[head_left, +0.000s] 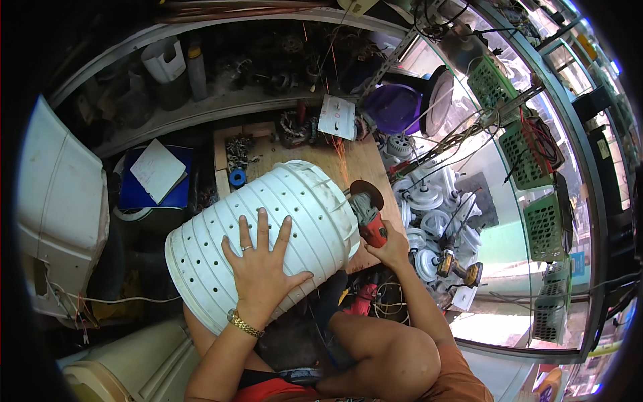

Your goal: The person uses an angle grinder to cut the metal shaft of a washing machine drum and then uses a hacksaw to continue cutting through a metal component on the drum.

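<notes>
A white perforated washing machine drum (207,234) lies on its side, tilted, across a low wooden board and against my leg. My left hand (261,264) rests flat on its curved wall, fingers spread. A red angle grinder (374,231) is gripped in my right hand (392,248) at the drum's right end. Its brown disc (366,195) sits beside the drum's ribbed rim, and orange sparks (341,157) fly away from there toward the far side. The exact spot where disc meets drum is hidden.
On the wooden board (268,157) stand a blue tape roll (237,177), loose screws (240,151) and a motor winding (295,127). White plastic parts (429,194) and a cordless drill (461,268) lie at right. Green baskets (526,154) hang by the glass; a white casing (63,208) stands left.
</notes>
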Demonstrator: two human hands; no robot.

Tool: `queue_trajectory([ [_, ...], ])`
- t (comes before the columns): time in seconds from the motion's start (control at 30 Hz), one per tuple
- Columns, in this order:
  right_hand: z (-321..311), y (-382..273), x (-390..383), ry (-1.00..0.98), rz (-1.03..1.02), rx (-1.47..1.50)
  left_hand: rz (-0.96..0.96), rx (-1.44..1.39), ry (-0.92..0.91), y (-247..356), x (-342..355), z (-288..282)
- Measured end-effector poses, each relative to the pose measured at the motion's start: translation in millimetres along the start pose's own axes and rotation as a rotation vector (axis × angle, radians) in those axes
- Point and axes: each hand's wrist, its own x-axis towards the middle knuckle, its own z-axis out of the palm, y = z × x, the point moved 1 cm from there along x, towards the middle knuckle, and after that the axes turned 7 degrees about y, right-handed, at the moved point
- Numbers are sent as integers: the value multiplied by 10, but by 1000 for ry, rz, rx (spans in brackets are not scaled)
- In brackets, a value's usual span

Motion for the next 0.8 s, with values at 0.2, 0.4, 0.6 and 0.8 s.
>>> queue_trajectory([
  [0.2,9,35,-45,-15,6,-7,0,1,0,0,-4,-1],
  [0.4,11,4,29,-4,-4,-7,-2,2,10,0,-7,5],
  [0.6,-9,46,-19,-4,-26,-34,0,-3,11,11,-5,-8],
  [0.8,-36,-55,64,-3,-20,-14,-5,-13,5,-7,-18,-8],
])
